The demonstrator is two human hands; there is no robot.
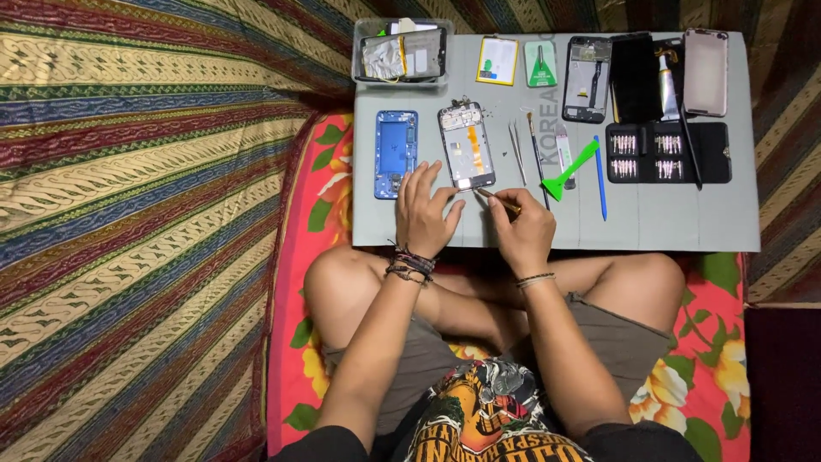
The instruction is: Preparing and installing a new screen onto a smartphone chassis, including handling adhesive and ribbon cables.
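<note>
1. The opened grey smartphone frame with a bare orange-and-silver inside (467, 145) lies flat and upright on the grey work mat (556, 224), its lower end toward the person.
2. Just to its left lies a blue phone back housing (396, 154), apart from it by a narrow strip of mat; a clear plastic tray of phone parts (402, 51) sits at the mat's upper left corner.
3. The mat's left edge runs close beside the blue housing; beyond it lie a red floral cloth (321, 171) and a striped woven fabric (137, 214). Bare mat stretches along the near edge, to the right of the hands.
4. The left hand (425, 214) rests with fingers spread, fingertips touching the frame's lower left corner.
5. The right hand (522, 227) pinches a thin brass-coloured screwdriver (498, 200), its tip at the frame's lower right corner.
6. To the right, well apart from the hands, lie metal tweezers (516, 152), a green plastic pry tool (569, 169), a blue pen-like tool (600, 180) and a black bit case (667, 152).
</note>
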